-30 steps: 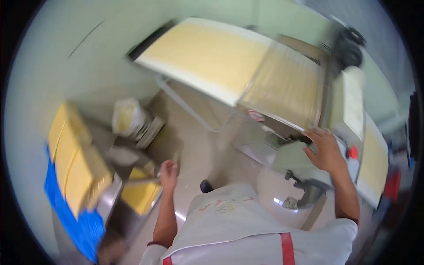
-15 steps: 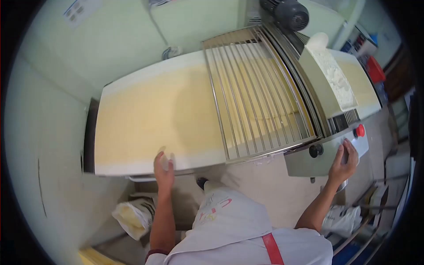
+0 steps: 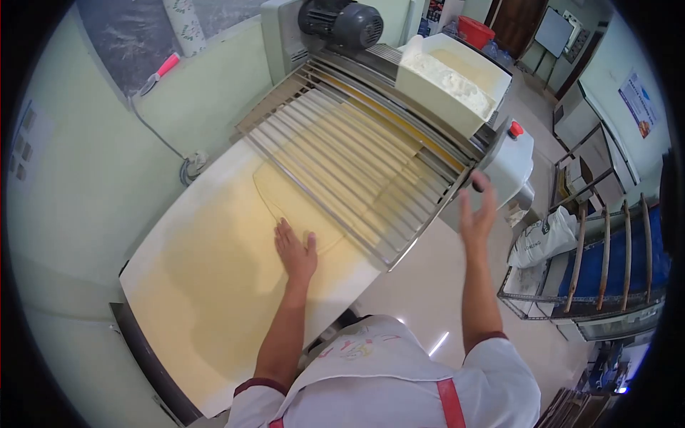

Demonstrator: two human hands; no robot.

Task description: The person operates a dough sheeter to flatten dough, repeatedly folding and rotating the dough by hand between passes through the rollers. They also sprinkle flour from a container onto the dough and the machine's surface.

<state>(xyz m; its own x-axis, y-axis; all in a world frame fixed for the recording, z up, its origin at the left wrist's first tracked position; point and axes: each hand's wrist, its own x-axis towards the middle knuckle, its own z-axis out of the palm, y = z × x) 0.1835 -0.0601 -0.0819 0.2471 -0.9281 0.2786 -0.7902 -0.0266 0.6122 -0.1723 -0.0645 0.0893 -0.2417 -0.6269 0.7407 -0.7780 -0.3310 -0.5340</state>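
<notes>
A pale yellow dough sheet (image 3: 280, 191) extends out from under the metal bar guard (image 3: 315, 198) of a dough sheeter, onto the flour-dusted belt (image 3: 193, 314). My left hand (image 3: 296, 255) lies flat with fingers stretched at the leading edge of the dough. At the machine's front corner, my right hand (image 3: 478, 217) is raised with thumb and fingers apart, slightly blurred. Its fingertips are right by a black knob (image 3: 477, 187), which they partly cover. A red button (image 3: 515, 129) sits farther along the control panel.
A long bin (image 3: 446, 103) of white flour rests atop the sheeter, beside a dark motor (image 3: 342, 25). Along the right are a white sack (image 3: 544, 239) and a metal rack with wooden bars (image 3: 603, 253). A wall stands close on the left.
My view has turned to the right. The dough's edge now shows on the belt beyond the guard. My left hand moved from the belt's near side onto the dough; my right hand shifted to the knob.
</notes>
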